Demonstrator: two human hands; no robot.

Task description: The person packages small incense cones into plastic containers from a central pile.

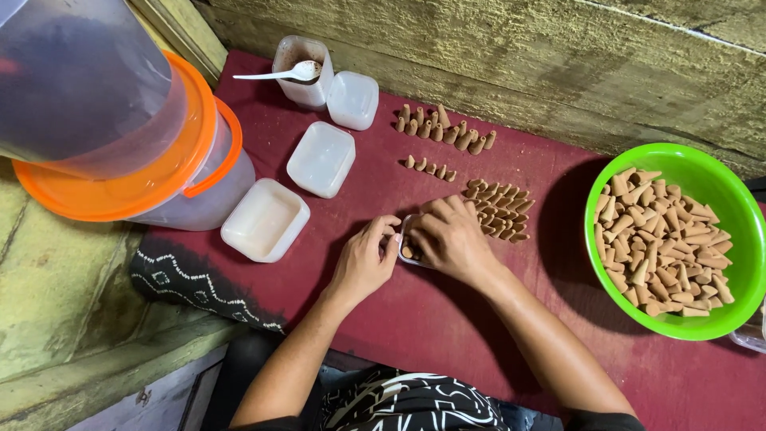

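Big translucent plastic tub w/ orange rim (120,160) at far left, partly on the dark-red cloth tabletop (447,319).

Square white plastic containers (265,219): 3 closed, in a diagonal run. 1 open clear plastic jar w/ brown powder (302,72) and 1 white plastic spoon (279,73) across its mouth.

L hand (369,259): fingers pinched narrow on left edge of small clear plastic box (408,249), steadying it; box sits on tabletop between both hands.

R hand (451,235): curled over the box, covers most of it; cannot tell if it holds a cone.

Small tan incense cones (444,128) on cloth beyond the hands: 3 groups, upper approx. 12, middle row approx. 5, lower cluster (499,209) too packed to count.

1 round green plastic bowl (722,191) at far right, heaped w/ loose cones, uncountable.

Judgement on technique: keep L grip firm so box doesn't slide; seat cones one at a time, same orientation, tight rows; draw from nearest cluster to keep reach short.
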